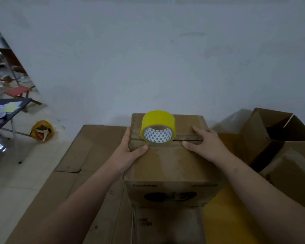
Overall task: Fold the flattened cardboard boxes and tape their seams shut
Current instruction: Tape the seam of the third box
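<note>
Left grip: my left hand (pixel 130 152) clasps the box (pixel 171 164) at its left top edge, thumb on top, fingers down the side.
Right grip: my right hand (pixel 206 143) lies flat and spread, pressing the flaps beside the seam (pixel 187 137).
Tape roll (pixel 158 126): stands on edge over the seam, between my hands; probably light and apt to roll.
Box: sits on flattened cardboard (pixel 88 147); likely light with springy flaps, best held at the edges.
</note>
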A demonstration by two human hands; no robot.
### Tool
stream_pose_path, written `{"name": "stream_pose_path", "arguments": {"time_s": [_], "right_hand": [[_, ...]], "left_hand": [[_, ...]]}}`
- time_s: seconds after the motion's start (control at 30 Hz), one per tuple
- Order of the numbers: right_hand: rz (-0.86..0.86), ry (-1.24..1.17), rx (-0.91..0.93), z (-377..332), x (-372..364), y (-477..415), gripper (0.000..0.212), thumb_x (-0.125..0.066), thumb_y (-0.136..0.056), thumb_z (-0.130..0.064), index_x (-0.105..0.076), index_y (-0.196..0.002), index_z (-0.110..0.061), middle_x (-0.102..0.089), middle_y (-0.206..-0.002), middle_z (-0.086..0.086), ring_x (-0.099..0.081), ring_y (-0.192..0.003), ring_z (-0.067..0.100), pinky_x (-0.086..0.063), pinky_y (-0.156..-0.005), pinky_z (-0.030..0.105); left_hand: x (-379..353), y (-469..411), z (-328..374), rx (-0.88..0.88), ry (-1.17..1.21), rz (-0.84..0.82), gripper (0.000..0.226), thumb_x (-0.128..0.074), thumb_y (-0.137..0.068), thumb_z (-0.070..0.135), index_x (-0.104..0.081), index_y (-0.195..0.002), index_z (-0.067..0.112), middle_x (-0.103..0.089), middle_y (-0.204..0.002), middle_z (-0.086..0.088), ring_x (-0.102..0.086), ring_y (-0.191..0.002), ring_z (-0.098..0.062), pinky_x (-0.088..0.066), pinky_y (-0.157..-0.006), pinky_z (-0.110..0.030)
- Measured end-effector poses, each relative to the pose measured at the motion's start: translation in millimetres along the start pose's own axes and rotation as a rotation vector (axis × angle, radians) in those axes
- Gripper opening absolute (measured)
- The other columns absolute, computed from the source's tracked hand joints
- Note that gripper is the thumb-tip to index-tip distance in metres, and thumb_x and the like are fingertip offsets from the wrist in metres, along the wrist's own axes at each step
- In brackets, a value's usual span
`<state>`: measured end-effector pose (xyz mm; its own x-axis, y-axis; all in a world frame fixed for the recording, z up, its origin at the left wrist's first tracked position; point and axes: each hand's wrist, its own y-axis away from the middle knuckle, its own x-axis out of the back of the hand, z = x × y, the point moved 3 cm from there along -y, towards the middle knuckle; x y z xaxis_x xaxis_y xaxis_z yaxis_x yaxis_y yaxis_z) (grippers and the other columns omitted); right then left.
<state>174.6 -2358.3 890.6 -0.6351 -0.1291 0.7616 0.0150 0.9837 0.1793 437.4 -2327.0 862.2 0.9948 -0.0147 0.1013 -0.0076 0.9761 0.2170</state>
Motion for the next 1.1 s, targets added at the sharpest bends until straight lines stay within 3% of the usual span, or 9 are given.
{"name": "stream_pose_path", "arguments": {"time_s": [0.13,0.3,0.37,0.47,0.57,0.67,0.73,0.97,1.1], "right_hand": [[-0.034,0.022,0.014,-17,-19,-2,0.087,-0.069,-0.075,-0.061,-0.032,-0.149,-0.034,-0.026,-0.15,0.012,-0.034,-0.137,0.03,-0.033,-0.108,0.038],[-0.113,0.207,-0.063,-15,-53,-4,0.087,-0.062,-0.08,-0.064,-0.023,-0.152,-0.033,-0.015,-0.157,0.012,-0.022,-0.143,0.032,-0.024,-0.113,0.044],[0.057,0.217,0.12,-37,-56,-3,0.072,-0.049,-0.09,-0.061,-0.025,-0.151,-0.03,-0.014,-0.16,0.008,-0.013,-0.147,0.026,-0.012,-0.117,0.043],[0.064,-0.288,0.478,-93,-66,15,0.061,-0.043,-0.093,-0.057,-0.032,-0.147,-0.03,-0.026,-0.156,-0.007,-0.019,-0.144,0.007,-0.015,-0.116,0.029],[-0.037,-0.224,0.536,-122,-91,15,0.072,-0.059,-0.082,-0.062,-0.04,-0.141,-0.026,-0.044,-0.135,-0.009,-0.038,-0.126,0.005,-0.031,-0.102,0.022],[0.019,-0.289,0.431,-116,-100,-2,0.039,-0.078,-0.078,-0.038,-0.053,-0.103,-0.021,-0.055,-0.093,-0.008,-0.053,-0.089,0.013,-0.04,-0.07,0.02],[-0.04,-0.537,0.33,-102,-100,-10,0.031,-0.08,-0.078,-0.029,-0.053,-0.091,-0.02,-0.06,-0.085,-0.004,-0.059,-0.082,0.016,-0.046,-0.069,0.024],[-0.067,-0.714,0.344,-133,-88,-11,0.054,-0.059,-0.085,-0.054,-0.057,-0.089,0.0,-0.054,-0.08,0.019,-0.055,-0.072,0.02,-0.042,-0.073,0.03],[0.007,-0.459,0.418,-154,-92,-18,0.043,-0.063,-0.088,-0.047,-0.049,-0.061,-0.016,-0.038,-0.058,-0.004,-0.04,-0.058,0.012,-0.034,-0.063,0.033]], "left_hand": [[24,2,-9,-0.011,-0.064,0.028,0.086,-0.07,-0.086,0.025,-0.014,-0.149,0.042,-0.057,-0.109,0.023,-0.06,-0.091,0.006,-0.052,-0.065,-0.013],[37,2,-45,0.026,-0.276,0.01,0.066,-0.073,-0.078,0.048,-0.045,-0.136,0.04,-0.062,-0.118,0.014,-0.059,-0.111,-0.01,-0.05,-0.09,-0.026],[44,-1,-53,0.041,-0.323,0.025,0.066,-0.074,-0.067,0.064,-0.05,-0.127,0.047,-0.059,-0.121,0.009,-0.058,-0.111,-0.011,-0.05,-0.095,-0.035],[54,-2,-53,0.062,-0.367,-0.065,0.09,-0.074,-0.051,0.077,-0.042,-0.131,0.054,-0.043,-0.132,0.003,-0.052,-0.117,-0.016,-0.048,-0.099,-0.04],[62,-3,-45,0.039,-0.497,-0.152,0.105,-0.071,-0.049,0.075,-0.03,-0.141,0.046,-0.026,-0.142,0.005,-0.031,-0.135,-0.019,-0.034,-0.11,-0.039],[66,-6,-36,-0.093,-0.59,-0.15,0.109,-0.065,-0.05,0.074,-0.027,-0.145,0.036,0.005,-0.158,0.008,0.012,-0.145,-0.013,-0.01,-0.119,-0.042],[66,-10,-35,-0.155,-0.62,-0.159,0.107,-0.061,-0.052,0.074,-0.027,-0.144,0.031,0.012,-0.159,0.007,0.022,-0.14,-0.01,0.0,-0.118,-0.043],[66,-21,-40,-0.195,-0.892,-0.144,0.121,-0.038,-0.046,0.095,-0.013,-0.149,0.038,-0.008,-0.158,0.013,0.003,-0.146,-0.012,0.006,-0.117,-0.045],[77,-23,-42,-0.157,-0.985,-0.124,0.13,-0.014,-0.035,0.105,-0.015,-0.149,0.041,-0.008,-0.157,0.016,0.0,-0.145,-0.013,0.003,-0.117,-0.046]]}}
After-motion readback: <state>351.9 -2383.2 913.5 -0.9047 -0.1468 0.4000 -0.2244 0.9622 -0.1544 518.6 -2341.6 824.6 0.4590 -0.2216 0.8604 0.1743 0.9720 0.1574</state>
